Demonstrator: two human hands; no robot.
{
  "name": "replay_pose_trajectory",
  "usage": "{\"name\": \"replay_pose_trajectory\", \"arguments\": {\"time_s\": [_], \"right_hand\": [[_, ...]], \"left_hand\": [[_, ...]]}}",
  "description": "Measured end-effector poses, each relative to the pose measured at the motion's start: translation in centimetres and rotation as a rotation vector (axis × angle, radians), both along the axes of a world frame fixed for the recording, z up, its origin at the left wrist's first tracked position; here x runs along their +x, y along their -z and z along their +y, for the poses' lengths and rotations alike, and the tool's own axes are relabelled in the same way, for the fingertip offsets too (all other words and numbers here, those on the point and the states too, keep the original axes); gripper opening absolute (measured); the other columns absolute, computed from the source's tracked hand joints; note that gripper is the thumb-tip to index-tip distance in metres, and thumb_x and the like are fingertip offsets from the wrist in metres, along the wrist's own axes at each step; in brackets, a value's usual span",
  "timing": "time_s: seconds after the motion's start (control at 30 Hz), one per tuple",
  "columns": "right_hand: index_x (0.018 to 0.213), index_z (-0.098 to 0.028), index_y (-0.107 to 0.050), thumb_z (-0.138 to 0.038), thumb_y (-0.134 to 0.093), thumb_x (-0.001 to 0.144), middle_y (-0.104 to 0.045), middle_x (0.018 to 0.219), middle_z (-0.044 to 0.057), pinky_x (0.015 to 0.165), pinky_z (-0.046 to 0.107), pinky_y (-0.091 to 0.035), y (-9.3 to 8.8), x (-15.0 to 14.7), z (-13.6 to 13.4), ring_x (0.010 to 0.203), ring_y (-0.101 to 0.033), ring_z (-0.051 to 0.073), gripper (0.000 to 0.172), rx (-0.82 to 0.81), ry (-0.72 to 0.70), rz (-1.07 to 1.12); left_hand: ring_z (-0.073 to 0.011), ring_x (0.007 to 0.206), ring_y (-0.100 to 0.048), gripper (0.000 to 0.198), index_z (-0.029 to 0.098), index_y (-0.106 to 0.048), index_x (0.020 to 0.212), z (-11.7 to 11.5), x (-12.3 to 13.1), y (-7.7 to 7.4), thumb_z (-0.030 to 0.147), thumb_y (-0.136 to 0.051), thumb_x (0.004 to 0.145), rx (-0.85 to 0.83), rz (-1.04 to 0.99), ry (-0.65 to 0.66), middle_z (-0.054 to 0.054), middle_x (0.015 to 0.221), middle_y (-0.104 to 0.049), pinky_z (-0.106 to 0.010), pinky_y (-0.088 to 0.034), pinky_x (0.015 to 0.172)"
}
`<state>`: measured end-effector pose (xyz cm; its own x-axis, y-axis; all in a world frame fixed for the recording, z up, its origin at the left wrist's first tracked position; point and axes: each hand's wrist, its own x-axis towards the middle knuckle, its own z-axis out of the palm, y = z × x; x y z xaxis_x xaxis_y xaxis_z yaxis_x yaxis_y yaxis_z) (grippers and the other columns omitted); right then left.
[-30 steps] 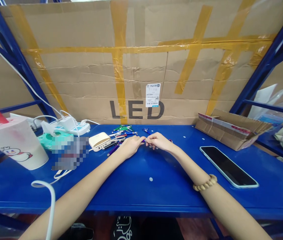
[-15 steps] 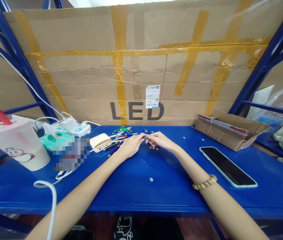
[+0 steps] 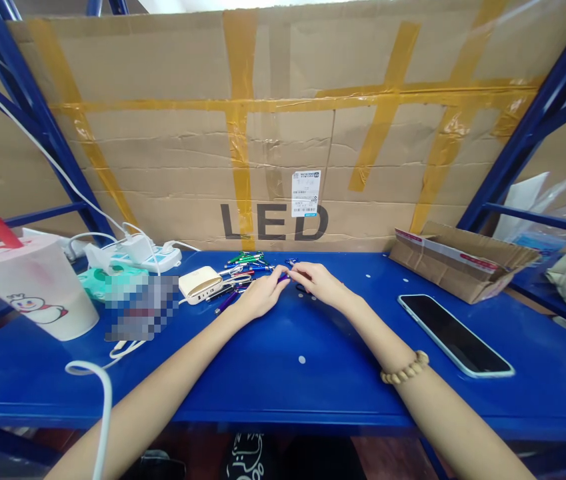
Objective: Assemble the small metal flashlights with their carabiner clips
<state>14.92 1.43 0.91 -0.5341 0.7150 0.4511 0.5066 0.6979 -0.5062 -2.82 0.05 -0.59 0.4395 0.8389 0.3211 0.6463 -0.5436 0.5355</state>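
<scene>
I have both forearms (image 3: pixel 173 377) slanting inward over the blue shelf (image 3: pixel 273 393), the left hand (image 3: pixel 261 295) curled nearly closed round a purple pen (image 3: pixel 283 277), the right hand (image 3: pixel 319 285) bent beside its end, grip unclear to me

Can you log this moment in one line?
left hand: at small purplish item; right hand: close beside left; nearby: pen-like items, cream box
</scene>
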Motion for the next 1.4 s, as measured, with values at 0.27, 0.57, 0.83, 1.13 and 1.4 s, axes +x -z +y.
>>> {"name": "replay_pose_trajectory", "arguments": {"time_s": [0.27,0.57,0.83,1.13,1.4], "right_hand": [[0.067,-0.016,-0.056,-0.033,-0.035,0.092,-0.056,0.063,0.002,0.061,0.024,-0.035,0.1,-0.4,-0.3,0.061,-0.05,0.013,0.036,0.041,0.027,-0.098],[0.093,-0.02,-0.061,-0.037,-0.053,0.083,-0.061,0.077,0.001,0.059,0.023,-0.038,0.0,-0.2,0.0,0.058,-0.051,0.01,0.022,0.059,0.114,0.043],[0.077,-0.018,-0.07,-0.027,-0.064,0.076,-0.063,0.082,0.004,0.063,0.024,-0.044,0.3,0.4,1.0,0.067,-0.058,0.012,0.011,0.138,0.024,0.185],[0.074,-0.019,-0.072,-0.031,-0.068,0.071,-0.063,0.074,0.003,0.059,0.022,-0.042,0.3,0.9,1.4,0.066,-0.057,0.011,0.013,0.167,-0.057,0.164],[0.07,-0.019,-0.072,-0.027,-0.071,0.069,-0.064,0.074,0.001,0.06,0.021,-0.039,0.3,0.9,1.3,0.069,-0.058,0.011,0.009,0.148,-0.021,0.152]], "left_hand": [[-0.0246,0.084,-0.061,0.029,0.024,-0.051,0.108,0.2,-0.1,0.6,0.035,-0.032,0.088,0.111,0.117,-0.04,-0.007,0.09,-0.065,-0.031,-0.042,0.074],[-0.0163,0.069,-0.055,0.03,0.021,-0.055,0.102,1.1,-0.1,0.0,0.035,-0.034,0.088,-0.02,-0.135,-0.049,-0.001,0.076,-0.061,-0.025,-0.039,0.066],[-0.0153,0.075,-0.053,0.032,0.018,-0.052,0.106,0.9,-0.5,-0.1,0.036,-0.032,0.089,-0.006,-0.051,0.139,-0.002,0.082,-0.057,-0.027,-0.04,0.073],[-0.0119,0.064,-0.049,0.029,0.016,-0.053,0.096,1.1,-0.7,-0.3,0.037,-0.035,0.089,-0.079,-0.023,0.205,0.001,0.071,-0.054,-0.023,-0.039,0.063],[-0.0164,0.081,-0.058,0.026,0.016,-0.055,0.097,0.6,-0.6,-0.4,0.034,-0.038,0.088,0.035,0.038,0.179,-0.004,0.09,-0.063,-0.027,-0.043,0.075]]}}
